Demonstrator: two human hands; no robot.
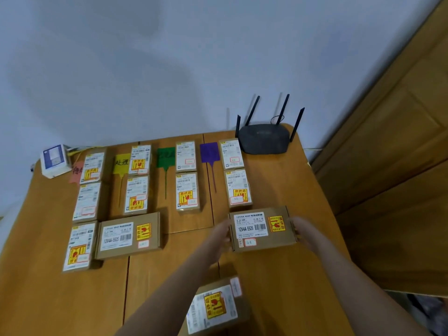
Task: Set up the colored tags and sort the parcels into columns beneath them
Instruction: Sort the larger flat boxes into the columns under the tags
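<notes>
Four tags lie along the far side of the wooden table (278,275): a pink tag (77,172), a yellow tag (121,163), a green tag (166,157) and a purple tag (209,151). To the right of each tag runs a column of labelled cardboard parcels. A wide parcel (261,229) lies below the purple tag's column. My left hand (221,235) touches its left end and my right hand (301,230) its right end. Another wide parcel (128,236) lies under the yellow tag's column. A single parcel (215,307) rests near me, between my forearms.
A black router (264,138) with antennas stands at the table's far right corner. A white box (54,161) sits at the far left corner. A wooden door (400,154) is to the right, and a grey wall is behind the table.
</notes>
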